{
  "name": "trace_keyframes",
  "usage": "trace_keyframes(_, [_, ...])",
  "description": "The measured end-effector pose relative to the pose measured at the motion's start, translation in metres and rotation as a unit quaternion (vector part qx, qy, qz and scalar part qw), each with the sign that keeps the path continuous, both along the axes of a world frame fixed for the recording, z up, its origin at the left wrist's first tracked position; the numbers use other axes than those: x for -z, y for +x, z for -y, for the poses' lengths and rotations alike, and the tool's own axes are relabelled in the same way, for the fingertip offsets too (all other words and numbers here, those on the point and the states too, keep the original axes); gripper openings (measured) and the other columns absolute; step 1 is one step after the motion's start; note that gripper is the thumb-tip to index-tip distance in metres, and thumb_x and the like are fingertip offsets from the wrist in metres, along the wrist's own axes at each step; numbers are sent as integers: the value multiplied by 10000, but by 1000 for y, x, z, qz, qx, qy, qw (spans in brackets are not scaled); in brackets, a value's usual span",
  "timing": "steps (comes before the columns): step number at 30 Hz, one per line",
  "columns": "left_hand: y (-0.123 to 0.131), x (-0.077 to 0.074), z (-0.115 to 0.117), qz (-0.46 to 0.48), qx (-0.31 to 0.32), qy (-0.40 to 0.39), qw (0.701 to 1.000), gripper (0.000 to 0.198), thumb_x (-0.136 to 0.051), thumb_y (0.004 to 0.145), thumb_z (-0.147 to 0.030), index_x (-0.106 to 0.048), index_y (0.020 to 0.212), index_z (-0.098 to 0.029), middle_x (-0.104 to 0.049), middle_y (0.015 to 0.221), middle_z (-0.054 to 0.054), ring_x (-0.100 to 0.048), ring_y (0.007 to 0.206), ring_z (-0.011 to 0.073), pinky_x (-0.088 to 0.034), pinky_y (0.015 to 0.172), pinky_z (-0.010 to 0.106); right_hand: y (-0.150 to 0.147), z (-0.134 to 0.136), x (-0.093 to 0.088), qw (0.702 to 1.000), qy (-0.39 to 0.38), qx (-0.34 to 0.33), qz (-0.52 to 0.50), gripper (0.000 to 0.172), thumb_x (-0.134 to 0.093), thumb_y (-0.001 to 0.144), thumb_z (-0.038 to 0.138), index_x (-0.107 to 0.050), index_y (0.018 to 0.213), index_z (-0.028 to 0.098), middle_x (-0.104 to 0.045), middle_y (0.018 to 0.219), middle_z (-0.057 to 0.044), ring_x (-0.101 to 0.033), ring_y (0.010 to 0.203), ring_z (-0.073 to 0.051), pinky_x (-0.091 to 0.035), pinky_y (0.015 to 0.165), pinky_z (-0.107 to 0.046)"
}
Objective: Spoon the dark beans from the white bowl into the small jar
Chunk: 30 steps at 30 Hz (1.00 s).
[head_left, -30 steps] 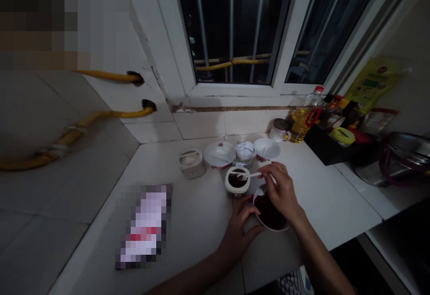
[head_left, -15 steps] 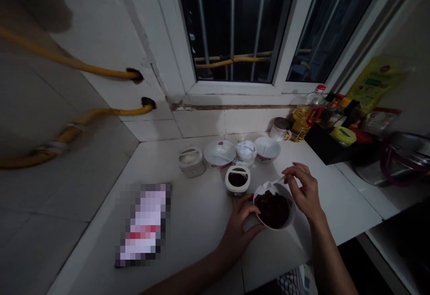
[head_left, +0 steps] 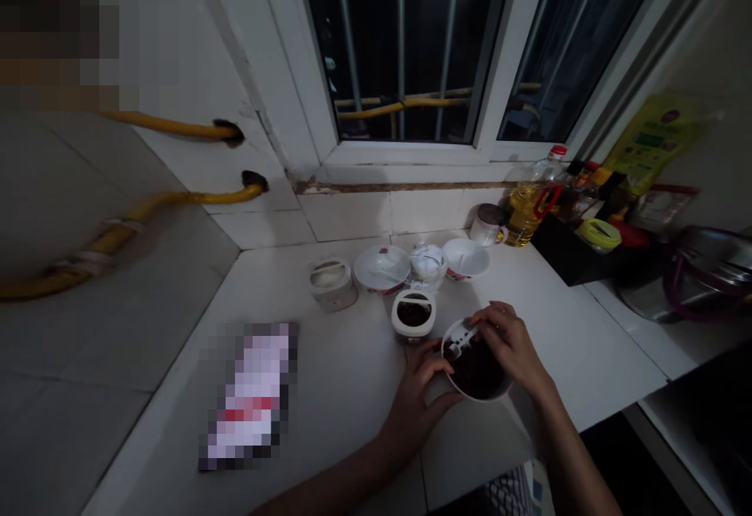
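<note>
My left hand (head_left: 418,398) grips the left side of a white bowl (head_left: 477,393) that stands on the counter. The bowl holds a dark red-brown food (head_left: 475,371), possibly beans or jam. My right hand (head_left: 508,344) is over the bowl's rim, holding a white plastic spoon (head_left: 461,340) with its head down in the food. Just left of the bowl, a small white container (head_left: 413,318) with a dark rim opening holds similar dark food. My hands do not touch it.
Behind stand a white lidded pot (head_left: 330,284), white bowls (head_left: 381,268), a glass jar (head_left: 428,264), and a cooking oil bottle (head_left: 527,214). A black tray (head_left: 564,261) and a steel pot (head_left: 705,273) sit at right. A blurred packet (head_left: 250,395) lies left; yellow gas hoses (head_left: 176,201) run along the wall.
My right hand has moved left from the bowl's right side, and the spoon has gone from the rim down into the food. The left hand still holds the bowl.
</note>
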<state>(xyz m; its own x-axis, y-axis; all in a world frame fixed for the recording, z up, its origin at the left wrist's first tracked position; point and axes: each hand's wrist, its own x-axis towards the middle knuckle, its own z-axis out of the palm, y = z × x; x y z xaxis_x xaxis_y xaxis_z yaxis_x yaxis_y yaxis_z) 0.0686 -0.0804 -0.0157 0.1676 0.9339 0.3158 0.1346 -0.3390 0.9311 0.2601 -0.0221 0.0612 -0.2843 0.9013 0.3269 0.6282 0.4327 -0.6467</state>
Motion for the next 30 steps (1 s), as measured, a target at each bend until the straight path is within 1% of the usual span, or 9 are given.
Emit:
trace_keyframes(3, [0, 0, 0, -3, 2, -6, 1000, 186, -745, 773, -291, -650, 920, -227, -534, 1271, 113, -519, 1219, 297, -439, 1004, 446, 2, -1, 1, 995, -48, 47, -72, 183, -480, 842, 264, -655, 802, 229, -644, 605, -14, -601, 920, -256, -408, 914, -424])
trace_keyframes(8, [0, 0, 1, -9, 2, -17, 1000, 182, -740, 774, -289, -652, 921, -228, -539, 1273, 112, -492, 1253, 305, -427, 1017, 457, 3, 0, -2, 960, -141, 86, -225, 186, -544, 789, 338, -647, 730, 196, -596, 558, 7, -572, 628, -182, -457, 702, -323])
trace_keyframes(14, [-1, 2, 1, -9, 3, -15, 1000, 191, -740, 778, -299, -650, 932, -233, -538, 1281, 112, -487, 1260, 298, -416, 1027, 458, 6, -3, -1, 928, -166, 91, -319, 170, -608, 735, 338, -665, 703, 181, -578, 502, 14, -536, 537, -159, -439, 606, -295])
trace_keyframes(17, [0, 2, 0, -12, 1, -11, 1000, 184, -737, 782, -304, -648, 925, -229, -538, 1276, 114, -482, 1263, 299, -420, 1021, 450, 7, -3, 1, 932, -160, 92, -311, 160, -600, 749, 323, -660, 713, 179, -582, 510, 11, -547, 546, -164, -456, 628, -306])
trace_keyframes(19, [0, 2, 0, -13, 0, -10, 1000, 180, -732, 786, -303, -647, 926, -227, -539, 1274, 114, -485, 1258, 297, -420, 1020, 445, 7, -2, 3, 949, -134, 90, -270, 168, -575, 782, 324, -656, 728, 187, -593, 532, 9, -560, 579, -172, -467, 669, -325])
trace_keyframes(22, [-1, 1, 0, -12, 3, -8, 1000, 181, -731, 787, -292, -641, 930, -229, -534, 1280, 110, -489, 1248, 290, -421, 1021, 440, 6, 0, 4, 984, -62, 51, -161, 166, -538, 827, 300, -662, 755, 215, -625, 575, 2, -602, 727, -207, -449, 850, -406])
trace_keyframes(24, [-1, 0, 0, -11, 9, -8, 1000, 179, -729, 789, -281, -638, 934, -230, -530, 1283, 106, -488, 1245, 287, -417, 1024, 442, 4, 2, 5, 995, -32, 1, -98, 152, -526, 838, 258, -665, 784, 232, -644, 599, 8, -614, 805, -216, -373, 985, -472])
trace_keyframes(27, [-1, 1, 0, -7, 9, -8, 1000, 181, -729, 790, -278, -639, 939, -230, -524, 1286, 105, -488, 1243, 288, -419, 1022, 447, 2, 2, 5, 996, -40, -41, -68, 151, -515, 848, 227, -658, 802, 241, -647, 600, 21, -621, 819, -208, -312, 1050, -506])
trace_keyframes(30, [-1, 1, 1, -5, 6, -7, 1000, 184, -735, 785, -285, -643, 934, -228, -524, 1291, 107, -491, 1243, 292, -422, 1020, 449, 3, 2, 4, 993, -61, -17, -97, 170, -506, 853, 255, -654, 772, 237, -634, 556, 24, -627, 815, -214, -326, 1044, -494])
